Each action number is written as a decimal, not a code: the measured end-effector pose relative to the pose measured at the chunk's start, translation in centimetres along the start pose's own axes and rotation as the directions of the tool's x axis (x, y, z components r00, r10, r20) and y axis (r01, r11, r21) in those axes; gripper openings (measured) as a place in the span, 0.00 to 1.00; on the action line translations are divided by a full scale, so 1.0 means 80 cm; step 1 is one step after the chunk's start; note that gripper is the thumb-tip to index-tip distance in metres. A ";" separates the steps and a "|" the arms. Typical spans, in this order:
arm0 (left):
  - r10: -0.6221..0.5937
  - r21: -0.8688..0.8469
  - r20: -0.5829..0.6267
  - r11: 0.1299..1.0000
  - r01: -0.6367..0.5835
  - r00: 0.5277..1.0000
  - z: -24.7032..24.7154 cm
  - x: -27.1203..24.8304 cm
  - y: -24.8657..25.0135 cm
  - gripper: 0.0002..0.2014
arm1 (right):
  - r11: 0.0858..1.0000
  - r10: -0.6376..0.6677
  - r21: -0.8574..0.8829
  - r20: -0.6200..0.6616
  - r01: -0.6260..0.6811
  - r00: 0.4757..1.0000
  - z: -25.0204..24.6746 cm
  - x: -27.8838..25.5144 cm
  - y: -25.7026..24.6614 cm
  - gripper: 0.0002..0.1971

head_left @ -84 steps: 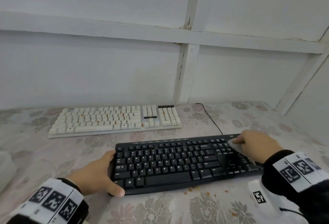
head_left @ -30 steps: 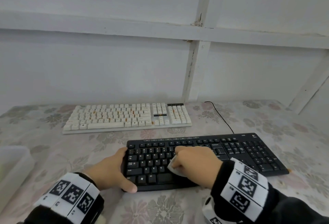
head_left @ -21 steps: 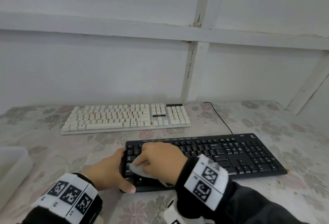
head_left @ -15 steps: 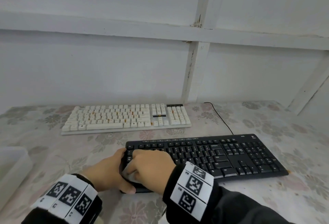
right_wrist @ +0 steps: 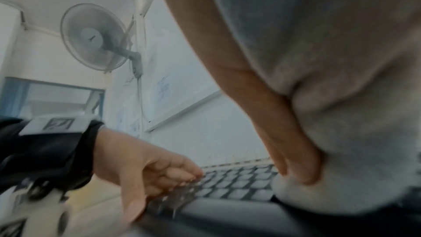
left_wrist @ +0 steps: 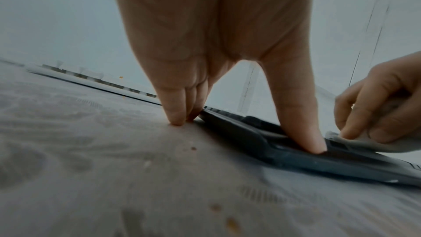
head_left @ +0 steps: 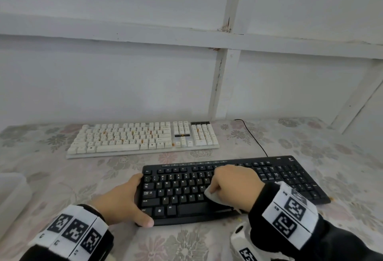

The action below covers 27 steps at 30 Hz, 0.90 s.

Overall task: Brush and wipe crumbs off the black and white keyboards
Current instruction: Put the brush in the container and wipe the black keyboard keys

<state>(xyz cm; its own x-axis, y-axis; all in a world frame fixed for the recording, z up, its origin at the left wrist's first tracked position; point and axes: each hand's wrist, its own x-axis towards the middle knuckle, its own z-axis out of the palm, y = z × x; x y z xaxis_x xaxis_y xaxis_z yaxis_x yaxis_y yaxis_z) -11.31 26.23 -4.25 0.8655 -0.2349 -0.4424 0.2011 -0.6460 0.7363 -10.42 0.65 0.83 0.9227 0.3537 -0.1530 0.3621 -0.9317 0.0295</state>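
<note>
The black keyboard (head_left: 234,186) lies near the tabletop's (head_left: 342,153) front edge. The left hand (head_left: 122,200) clamps its left end — thumb on the front rim, fingers at the far corner. The right hand (head_left: 236,186), at the keyboard's centre, pinches a white cloth (head_left: 213,195) against the keys. At 11 o'clock, well apart, lies the crumb-speckled white keyboard (head_left: 143,139) — bare floral tabletop between.

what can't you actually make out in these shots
- Keys under the right hand and its cloth on the black keyboard: covered in the head view.
- Crumbs left between the black keys: too small in the head view, blurred in both wrist views.
- Container at the left edge: cut off by the frame; contents unseen.
- White keyboard key legends: too small.
</note>
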 end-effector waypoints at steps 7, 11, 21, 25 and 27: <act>0.022 -0.002 -0.017 1.000 -0.022 1.000 0.001 0.002 -0.001 0.56 | 0.984 -0.168 0.045 -0.084 0.172 0.982 0.019 -0.011 -0.025 0.10; 0.028 -0.015 -0.011 0.999 -0.029 1.000 0.001 0.003 -0.003 0.57 | 0.997 -0.083 0.005 -0.056 0.083 0.995 0.024 -0.022 0.011 0.05; 0.023 -0.005 -0.002 1.000 -0.023 1.000 0.001 0.003 -0.003 0.62 | 0.984 0.104 -0.140 -0.051 -0.110 0.993 0.019 -0.042 0.087 0.13; 0.013 -0.001 0.002 1.000 -0.013 1.000 0.000 0.002 -0.001 0.63 | 0.962 0.226 -0.159 0.019 -0.221 0.974 0.005 -0.035 0.099 0.21; 0.010 -0.004 0.004 1.000 -0.010 1.000 0.001 0.002 -0.001 0.62 | 0.973 0.201 -0.117 0.002 -0.199 0.980 -0.001 -0.032 0.088 0.19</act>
<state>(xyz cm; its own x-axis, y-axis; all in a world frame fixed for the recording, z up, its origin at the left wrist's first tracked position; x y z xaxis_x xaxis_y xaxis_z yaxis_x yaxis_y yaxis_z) -11.19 26.18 -4.42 0.8656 -0.2439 -0.4374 0.1945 -0.6411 0.7424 -10.20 -6.83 1.51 0.9764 0.1592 -0.1460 0.1839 -0.9673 0.1748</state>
